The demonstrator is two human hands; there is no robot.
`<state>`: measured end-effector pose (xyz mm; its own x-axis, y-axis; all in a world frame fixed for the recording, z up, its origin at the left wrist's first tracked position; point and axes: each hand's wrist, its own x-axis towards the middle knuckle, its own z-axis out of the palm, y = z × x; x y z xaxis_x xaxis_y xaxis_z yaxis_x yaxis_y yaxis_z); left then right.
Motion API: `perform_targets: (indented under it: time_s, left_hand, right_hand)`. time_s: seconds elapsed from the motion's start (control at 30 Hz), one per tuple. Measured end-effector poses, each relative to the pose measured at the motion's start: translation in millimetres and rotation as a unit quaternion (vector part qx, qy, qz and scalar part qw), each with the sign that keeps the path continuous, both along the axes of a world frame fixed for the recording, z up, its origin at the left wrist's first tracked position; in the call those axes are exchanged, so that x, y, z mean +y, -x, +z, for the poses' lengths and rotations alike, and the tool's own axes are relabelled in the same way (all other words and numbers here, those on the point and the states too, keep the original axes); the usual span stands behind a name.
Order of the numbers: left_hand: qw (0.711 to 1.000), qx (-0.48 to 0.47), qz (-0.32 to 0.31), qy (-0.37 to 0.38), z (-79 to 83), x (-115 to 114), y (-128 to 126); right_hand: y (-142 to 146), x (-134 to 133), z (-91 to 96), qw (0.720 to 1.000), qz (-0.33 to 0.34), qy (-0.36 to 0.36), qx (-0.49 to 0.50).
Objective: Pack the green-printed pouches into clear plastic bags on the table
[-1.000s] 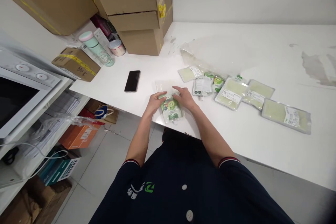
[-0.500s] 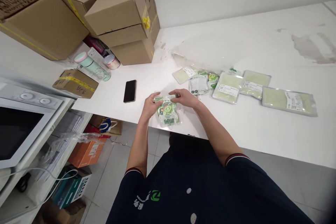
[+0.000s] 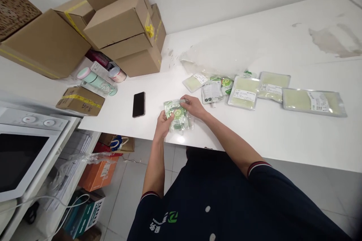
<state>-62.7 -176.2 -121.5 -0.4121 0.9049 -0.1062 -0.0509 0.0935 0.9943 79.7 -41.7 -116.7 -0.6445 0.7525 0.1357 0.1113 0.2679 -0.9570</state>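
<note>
A clear plastic bag with green fruit-printed pouches [image 3: 178,114] inside lies near the table's front edge, between my two hands. My left hand [image 3: 163,123] grips its left side, the thumb lying across the front. At the upper right corner, my right hand [image 3: 193,106] pinches the bag's edge with curled fingers. To the right is a grey-white pouch [image 3: 212,92] beside a green fruit-printed pouch [image 3: 227,86]. Several flat packs of pale green contents, such as the labelled pack [image 3: 243,93], lie farther right.
A large clear plastic bag [image 3: 217,58] spreads behind the packs. Left of my hands lies a black phone [image 3: 138,104]. Cardboard boxes [image 3: 118,26], a mint bottle [image 3: 97,81] and a can [image 3: 117,74] fill the back left. A microwave [image 3: 25,150] stands at left.
My left hand has slid down the bag's left side and closed on it. My right hand has closed on the upper right corner. The bag's top edge now shows, and the camera view has shifted slightly.
</note>
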Motion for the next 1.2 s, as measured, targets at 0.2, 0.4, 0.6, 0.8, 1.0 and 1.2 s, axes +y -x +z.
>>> perform_targets:
  time_s: [0.2,0.4,0.6,0.8,1.0,1.2]
  left_hand:
    - [0.977,0.154,0.098,0.108,12.3,55,80]
    - [0.791,0.543,0.133,0.249,26.0,108,123]
    - [0.708,0.641,0.083,0.286,21.4,111,105]
    - [0.754,0.622,0.176,0.119,28.4,93,76]
    - [0.816,0.559,0.128,-0.064,5.0,62,18]
    - [0.905,0.404,0.102,-0.083,-17.3,37,-30]
  right_hand:
    - [7,-1,-6.3,0.996,-0.084,-0.006,-0.031]
    - [-27,20,12.1,0.978,-0.145,-0.14,-0.063]
    - [-97,102,33.6,0.86,-0.331,-0.254,-0.294]
    - [-123,148,26.2,0.817,-0.262,-0.19,-0.478]
    - [-118,142,22.1,0.817,-0.264,-0.211,-0.467]
    - [-113,130,35.8,0.838,-0.28,-0.197,-0.426]
